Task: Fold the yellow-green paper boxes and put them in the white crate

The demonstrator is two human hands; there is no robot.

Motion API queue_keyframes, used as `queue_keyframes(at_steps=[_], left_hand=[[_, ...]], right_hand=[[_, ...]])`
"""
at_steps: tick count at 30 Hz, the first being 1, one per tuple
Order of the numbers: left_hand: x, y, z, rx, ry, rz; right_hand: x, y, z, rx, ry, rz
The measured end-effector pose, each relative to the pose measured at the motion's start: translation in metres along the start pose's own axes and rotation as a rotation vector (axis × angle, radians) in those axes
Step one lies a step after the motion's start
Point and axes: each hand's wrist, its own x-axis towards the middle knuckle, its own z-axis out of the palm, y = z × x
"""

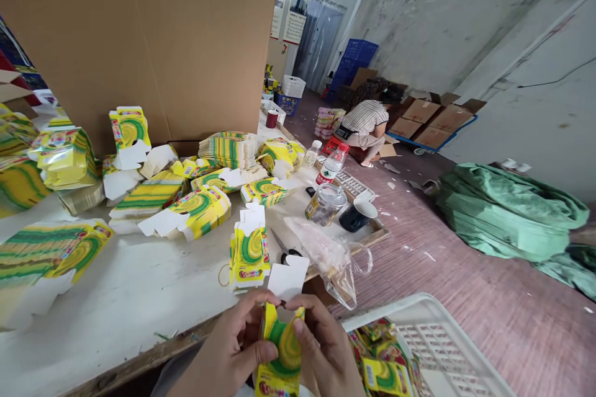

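Observation:
Both my hands hold one small yellow-and-green carton (282,353) at the bottom middle, its white flap (287,278) standing up. My left hand (228,353) grips its left side, thumb across the front. On the other side, my right hand (326,350) pinches the top edge with bent fingers. Just beyond them, another carton (250,252) of the same print stands on the white table (135,298). Several flat and folded cartons (195,208) lie scattered farther back.
A white plastic crate (437,347) with finished cartons sits at the lower right. Scissors (285,249), a clear bag (326,257), a jar (326,203), a dark mug (357,214) and a bottle (332,164) crowd the table's right end. A person (367,127) crouches by cardboard boxes; green sacks (507,214) lie right.

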Motion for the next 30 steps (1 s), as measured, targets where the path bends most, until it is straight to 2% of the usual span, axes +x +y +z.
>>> queue_keyframes(at_steps=[3, 5, 8, 10, 16, 22, 27, 30], left_hand=[[0.001, -0.004, 0.001, -0.161, -0.068, -0.018], [0.002, -0.004, 0.000, -0.199, -0.104, -0.033], [0.005, -0.002, -0.002, -0.124, -0.085, -0.025], [0.007, -0.001, -0.003, -0.033, -0.045, 0.005], [0.006, -0.003, -0.004, 0.242, 0.035, 0.032], [0.004, -0.002, -0.006, 0.255, -0.042, 0.037], [0.007, 0.000, -0.003, 0.169, -0.023, 0.012], [0.007, -0.001, -0.002, 0.126, 0.016, 0.007]], right_hand=[[0.003, 0.000, -0.001, -0.100, 0.039, -0.116], [0.003, 0.004, 0.001, -0.024, 0.092, -0.134], [0.001, 0.011, 0.000, 0.095, 0.254, -0.105], [0.000, 0.012, -0.003, 0.081, 0.295, -0.095], [-0.001, 0.009, -0.003, -0.057, 0.049, 0.053], [0.003, 0.023, 0.010, -0.180, 0.122, 0.041], [0.004, 0.024, 0.012, -0.235, 0.081, 0.062], [0.004, 0.018, 0.009, -0.279, 0.101, 0.018]])
